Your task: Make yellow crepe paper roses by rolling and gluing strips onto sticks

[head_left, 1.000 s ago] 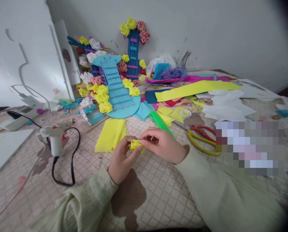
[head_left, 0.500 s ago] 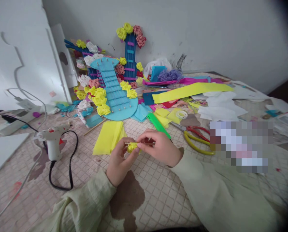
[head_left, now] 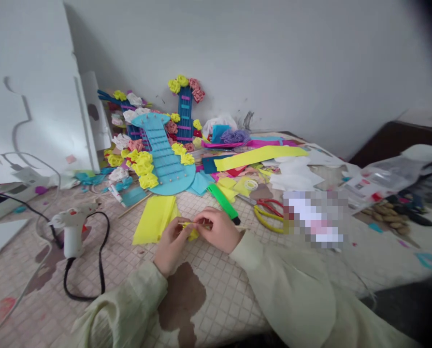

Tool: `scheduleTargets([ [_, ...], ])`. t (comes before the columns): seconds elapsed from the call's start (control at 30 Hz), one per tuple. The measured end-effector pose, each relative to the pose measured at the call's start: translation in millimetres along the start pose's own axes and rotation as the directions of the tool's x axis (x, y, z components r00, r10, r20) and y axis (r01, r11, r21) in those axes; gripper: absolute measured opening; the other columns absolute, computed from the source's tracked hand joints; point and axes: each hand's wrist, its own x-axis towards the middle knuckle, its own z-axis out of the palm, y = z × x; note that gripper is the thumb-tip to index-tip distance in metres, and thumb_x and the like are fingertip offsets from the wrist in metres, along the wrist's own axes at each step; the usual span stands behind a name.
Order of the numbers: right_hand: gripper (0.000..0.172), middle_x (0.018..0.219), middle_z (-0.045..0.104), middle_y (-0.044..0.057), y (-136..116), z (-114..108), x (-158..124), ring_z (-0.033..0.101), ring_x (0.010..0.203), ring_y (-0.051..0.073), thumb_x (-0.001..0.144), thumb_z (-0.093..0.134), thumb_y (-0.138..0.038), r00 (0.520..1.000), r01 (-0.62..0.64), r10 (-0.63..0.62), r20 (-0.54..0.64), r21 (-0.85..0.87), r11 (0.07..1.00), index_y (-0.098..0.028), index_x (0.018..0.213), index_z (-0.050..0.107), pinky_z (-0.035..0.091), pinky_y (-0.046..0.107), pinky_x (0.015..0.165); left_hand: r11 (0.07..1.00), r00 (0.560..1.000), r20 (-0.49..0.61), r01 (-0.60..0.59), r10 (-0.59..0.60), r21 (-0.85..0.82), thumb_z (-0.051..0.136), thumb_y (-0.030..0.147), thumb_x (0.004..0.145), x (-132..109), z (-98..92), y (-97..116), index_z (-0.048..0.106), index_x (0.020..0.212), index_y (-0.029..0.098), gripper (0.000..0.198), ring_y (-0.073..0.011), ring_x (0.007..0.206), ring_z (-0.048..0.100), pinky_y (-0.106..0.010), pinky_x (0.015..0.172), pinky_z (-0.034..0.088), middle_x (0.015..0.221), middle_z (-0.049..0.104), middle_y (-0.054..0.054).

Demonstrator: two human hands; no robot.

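Between my two hands is a small piece of crinkled yellow crepe paper point(head_left: 193, 235), bunched and partly covered by my fingers. My left hand point(head_left: 172, 245) pinches it between thumb and fingers. Touching it from the other side, my right hand point(head_left: 219, 230) is closed, fingertips against the paper. The end of a thin wooden stick point(head_left: 248, 227) shows past the right hand; most of it is hidden. A stack of yellow crepe paper point(head_left: 152, 220) lies just beyond my left hand. Past my right hand lies a green box cutter point(head_left: 221, 200).
A white glue gun point(head_left: 74, 234) stands at left with its black cord looping on the table. Scissors point(head_left: 265, 212) with red and yellow handles lie to the right. Behind, a light-blue paper guitar point(head_left: 168, 162) with yellow flowers leans among others. A clear plastic bag point(head_left: 393, 174) sits far right.
The camera view has tilted up and turned right, so more of the right side shows. Both hands still hold the yellow paper; less of it shows between the fingers.
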Motion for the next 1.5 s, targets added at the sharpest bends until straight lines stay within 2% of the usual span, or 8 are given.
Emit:
scheduleTargets([
  [0.3, 0.008, 0.077, 0.058, 0.003, -3, 9, -7, 0.055, 0.073, 0.013, 0.074, 0.054, -0.013, 0.998, 0.046, -0.052, -0.038, -0.146, 0.988, -0.017, 0.077, 0.061, 0.046, 0.026, 0.069, 0.998, 1.000, -0.026, -0.003, 0.005, 0.063, 0.055, 0.031, 0.068, 3, -2.0, -2, 0.055, 0.064, 0.016, 0.015, -0.0134, 0.059, 0.048, -0.024, 0.056, 0.037, 0.060, 0.052, 0.001],
  [0.43, 0.011, 0.084, 0.060, 0.003, -11, -2, -12, 0.056, 0.083, 0.016, 0.078, 0.052, -0.020, 0.995, 0.066, -0.077, -0.055, -0.184, 0.981, -0.020, 0.084, 0.061, 0.045, 0.027, 0.077, 0.995, 1.000, -0.027, -0.009, 0.011, 0.095, 0.054, 0.033, 0.067, 2, -2.4, 0, 0.054, 0.062, 0.017, 0.017, -0.0147, 0.059, 0.049, -0.024, 0.055, 0.038, 0.060, 0.053, 0.000],
  [0.6, 0.019, 0.094, 0.062, 0.007, 3, -67, -27, 0.055, 0.091, 0.017, 0.082, 0.043, -0.018, 0.978, -0.011, -0.043, -0.204, -0.256, 0.967, -0.017, 0.093, 0.058, 0.042, 0.032, 0.083, 0.991, 0.999, -0.049, -0.007, 0.013, 0.133, 0.053, 0.035, 0.066, 2, -5.2, 1, 0.053, 0.060, 0.018, 0.019, -0.0150, 0.057, 0.048, -0.025, 0.053, 0.037, 0.059, 0.052, 0.000],
  [0.73, 0.031, 0.098, 0.063, 0.006, 38, -144, -49, 0.056, 0.091, 0.017, 0.083, 0.035, -0.016, 0.939, -0.308, 0.190, -0.286, -0.457, 0.834, -0.018, 0.109, 0.051, 0.042, 0.032, 0.082, 0.990, 0.999, -0.048, -0.002, 0.009, 0.140, 0.053, 0.035, 0.066, 3, -6.8, 1, 0.053, 0.061, 0.018, 0.017, -0.0146, 0.056, 0.047, -0.024, 0.052, 0.037, 0.058, 0.051, 0.001],
  [0.87, 0.041, 0.099, 0.064, 0.011, 76, -188, -67, 0.055, 0.094, 0.024, 0.077, 0.033, -0.010, 0.911, -0.404, 0.283, -0.299, -0.516, 0.755, -0.013, 0.117, 0.045, 0.040, 0.040, 0.084, 0.990, 0.999, -0.042, 0.001, 0.004, 0.141, 0.053, 0.034, 0.064, 4, -6.5, 4, 0.054, 0.062, 0.018, 0.017, -0.0148, 0.057, 0.048, -0.024, 0.053, 0.038, 0.059, 0.052, 0.001],
  [1.13, 0.053, 0.107, 0.062, 0.008, 115, -189, -70, 0.051, 0.101, 0.025, 0.070, 0.038, -0.006, 0.916, -0.399, 0.331, -0.226, -0.596, 0.697, -0.020, 0.121, 0.045, 0.037, 0.039, 0.090, 0.990, 0.998, -0.061, 0.023, -0.015, 0.137, 0.057, 0.038, 0.060, 5, -7.1, 5, 0.056, 0.063, 0.019, 0.020, -0.0164, 0.057, 0.051, -0.026, 0.053, 0.041, 0.059, 0.055, 0.000],
  [1.37, 0.048, 0.095, 0.065, 0.007, 108, -204, -79, 0.054, 0.092, 0.021, 0.074, 0.035, -0.009, 0.912, -0.405, 0.345, -0.220, -0.607, 0.684, -0.016, 0.121, 0.043, 0.041, 0.033, 0.081, 0.990, 0.998, -0.049, 0.035, -0.029, 0.139, 0.058, 0.038, 0.060, 6, -9.0, 4, 0.057, 0.065, 0.019, 0.019, -0.0169, 0.060, 0.052, -0.026, 0.055, 0.042, 0.061, 0.057, 0.001],
  [1.5, 0.046, 0.101, 0.063, 0.009, 100, -212, -90, 0.053, 0.095, 0.021, 0.077, 0.032, -0.011, 0.910, -0.413, 0.336, -0.243, -0.593, 0.691, -0.013, 0.123, 0.040, 0.039, 0.034, 0.085, 0.987, 0.998, -0.047, 0.053, -0.046, 0.153, 0.057, 0.039, 0.061, 6, -9.2, 4, 0.057, 0.067, 0.020, 0.020, -0.0172, 0.062, 0.052, -0.026, 0.057, 0.042, 0.063, 0.057, 0.001],
])
